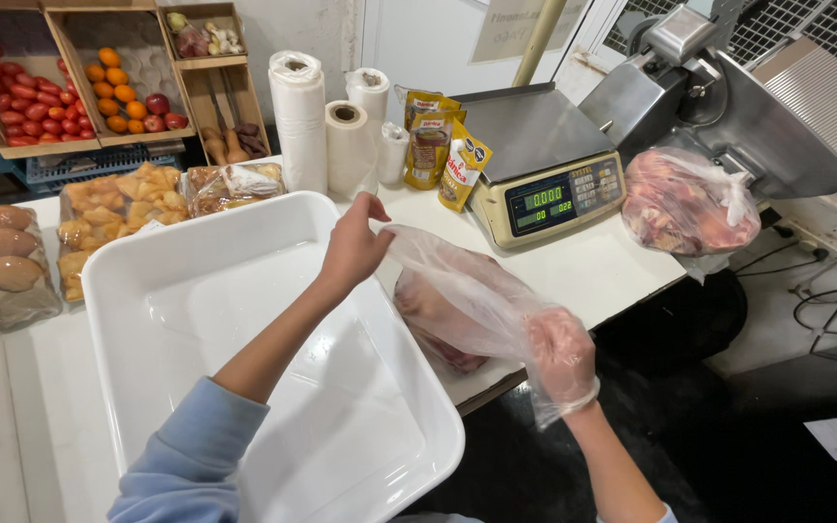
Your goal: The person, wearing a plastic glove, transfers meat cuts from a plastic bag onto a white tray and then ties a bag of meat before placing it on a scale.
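Observation:
My left hand [354, 247] is bare and pinches the top edge of a thin clear plastic bag [457, 281] above the counter. My right hand [561, 353] wears a clear plastic glove and sits inside or under the bag's lower end, past the counter edge. A slab of raw red meat [435, 324] lies on the counter under the bag, next to a large white rectangular tray [196, 291]. My left forearm, in a light blue sleeve, crosses over the tray.
A digital scale [544, 165] stands behind the bag. A bagged lump of meat [685, 203] rests by a metal slicer [719, 97]. Plastic bag rolls [299, 116], sauce pouches [433, 140], packed pastries [113, 208] and fruit crates [70, 77] line the back.

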